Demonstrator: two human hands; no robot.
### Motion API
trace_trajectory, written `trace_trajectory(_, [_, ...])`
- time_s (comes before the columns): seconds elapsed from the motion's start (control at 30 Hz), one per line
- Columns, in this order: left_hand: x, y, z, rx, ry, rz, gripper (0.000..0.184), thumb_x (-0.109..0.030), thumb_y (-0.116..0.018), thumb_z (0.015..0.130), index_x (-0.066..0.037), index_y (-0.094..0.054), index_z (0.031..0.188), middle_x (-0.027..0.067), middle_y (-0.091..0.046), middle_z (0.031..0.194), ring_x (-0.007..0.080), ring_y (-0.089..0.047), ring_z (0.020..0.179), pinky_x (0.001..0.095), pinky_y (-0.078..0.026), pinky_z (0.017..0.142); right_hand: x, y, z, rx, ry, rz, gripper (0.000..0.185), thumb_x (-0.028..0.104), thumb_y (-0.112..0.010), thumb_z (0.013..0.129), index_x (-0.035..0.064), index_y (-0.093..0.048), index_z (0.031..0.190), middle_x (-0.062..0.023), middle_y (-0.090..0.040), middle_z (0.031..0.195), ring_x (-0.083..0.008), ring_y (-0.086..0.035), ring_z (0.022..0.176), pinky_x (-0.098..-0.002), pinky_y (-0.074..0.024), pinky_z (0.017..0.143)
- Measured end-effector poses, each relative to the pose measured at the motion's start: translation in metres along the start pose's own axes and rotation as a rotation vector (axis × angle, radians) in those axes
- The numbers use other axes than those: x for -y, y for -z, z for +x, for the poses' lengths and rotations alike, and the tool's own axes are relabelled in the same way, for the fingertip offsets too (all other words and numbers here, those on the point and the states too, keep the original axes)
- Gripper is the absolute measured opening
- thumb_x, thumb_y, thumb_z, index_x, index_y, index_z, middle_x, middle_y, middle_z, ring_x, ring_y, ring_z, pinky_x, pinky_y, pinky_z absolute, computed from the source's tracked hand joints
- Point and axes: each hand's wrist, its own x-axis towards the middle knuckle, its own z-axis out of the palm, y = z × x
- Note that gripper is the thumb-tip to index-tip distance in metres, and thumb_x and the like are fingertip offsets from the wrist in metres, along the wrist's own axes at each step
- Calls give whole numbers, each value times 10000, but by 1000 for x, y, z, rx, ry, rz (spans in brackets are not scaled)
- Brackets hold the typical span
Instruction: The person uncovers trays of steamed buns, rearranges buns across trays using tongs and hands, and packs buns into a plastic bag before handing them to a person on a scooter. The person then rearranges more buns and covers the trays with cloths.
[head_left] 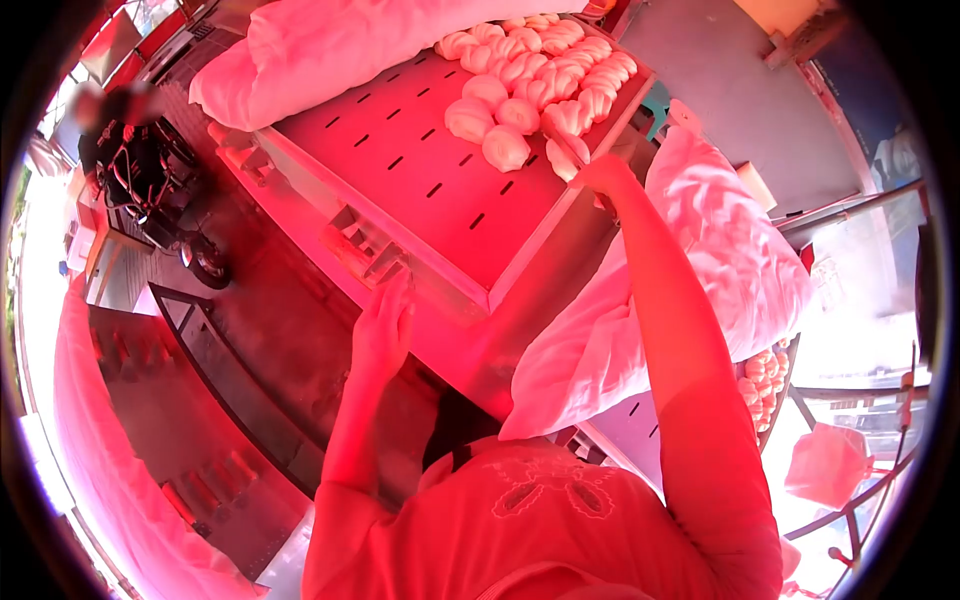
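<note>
A slotted tray (400,160) lies ahead of me under red light, with several pale, rounded buns (505,148) crowded toward its far right. My right hand (603,178) is closed at the tray's right edge, on what looks like a pair of tongs (572,150). The tips of the tongs reach the nearest pale piece at that edge; whether they grip it I cannot tell. My left hand (385,325) hangs beside the tray's left front side, fingers stretched and holding nothing visible. It is close to the slotted metal side (370,255) of the stand.
A bundled cloth (330,55) covers the tray's far left part. Another cloth (700,240) drapes to the right, above a second tray of buns (765,375). A motorcycle (150,180) stands at the left, with a metal-framed counter (200,400) below it.
</note>
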Motion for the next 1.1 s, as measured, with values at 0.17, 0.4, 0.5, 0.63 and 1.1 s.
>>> trace_trajectory(0.17, [6,-3,9,21,-26,-2,417,-31,-564,892,-26,-509,1305,186,-606,1119,332,-635,962,357,-525,805,19,-10,21,39,-19,-172,437,349,-772,712,-56,-617,770,-140,-608,610,-251,-625,507,-386,-507,487])
trace_trajectory(0.4, [32,2,-16,41,49,-27,377,-26,-571,890,-4,-537,1265,208,-593,1205,364,-598,1093,380,-504,883,1,48,-31,145,272,-352,404,354,-732,724,-33,-621,709,-121,-586,596,-215,-583,488,-381,-439,450])
trace_trajectory(0.5, [35,-4,-18,65,44,-25,365,-27,-571,891,-3,-544,1254,211,-592,1202,367,-595,1096,385,-503,885,-2,22,-41,250,179,17,398,355,-728,731,-18,-596,691,-103,-558,576,-211,-567,479,-359,-439,449])
trace_trajectory(0.63, [22,-17,-3,59,-4,-34,356,-28,-570,892,-15,-551,1248,199,-611,1118,355,-613,1032,384,-513,844,-26,33,-33,362,87,228,382,345,-721,741,-9,-588,684,-93,-554,569,-186,-553,468,-327,-431,427])
trace_trajectory(1.1, [13,-26,9,79,-25,-37,319,-8,-572,878,-17,-582,1196,167,-621,1017,346,-628,918,385,-520,776,-18,9,46,-340,370,-746,238,233,-601,809,58,-679,951,-171,-687,923,-351,-680,884,-463,-551,702])
